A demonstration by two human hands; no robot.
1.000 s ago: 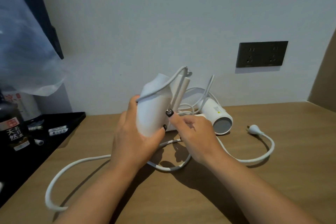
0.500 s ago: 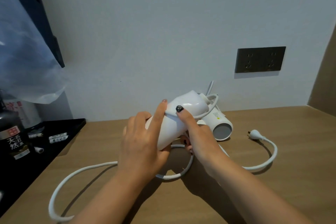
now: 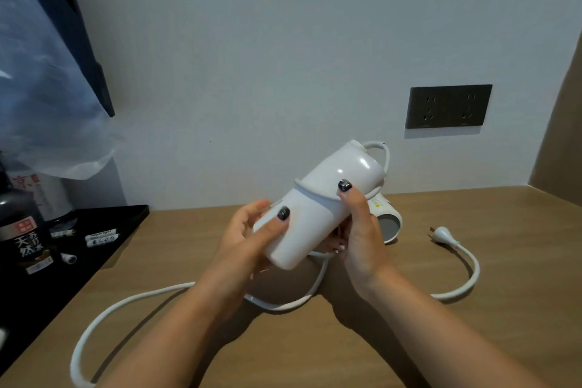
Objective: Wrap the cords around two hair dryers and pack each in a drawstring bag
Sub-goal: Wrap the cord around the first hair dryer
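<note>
A white hair dryer is held tilted above the wooden table, nozzle end towards me. My left hand grips its lower barrel, thumb on top. My right hand holds the other side, its thumb pressing a turn of white cord against the barrel. The cord loops round the far end of the dryer. A second white hair dryer lies on the table behind my right hand, mostly hidden. Loose cord trails left, and another length ends in a plug at the right.
A black tray at the left holds a dark bottle, a kettle and small sachets. A clear plastic bag hangs at the upper left. A dark wall socket is on the wall. No drawstring bag is in view.
The dryer has turned from upright to tilted with its nozzle end towards me. A turn of cord now lies across the barrel under my right thumb. My left hand shifted down the barrel.
</note>
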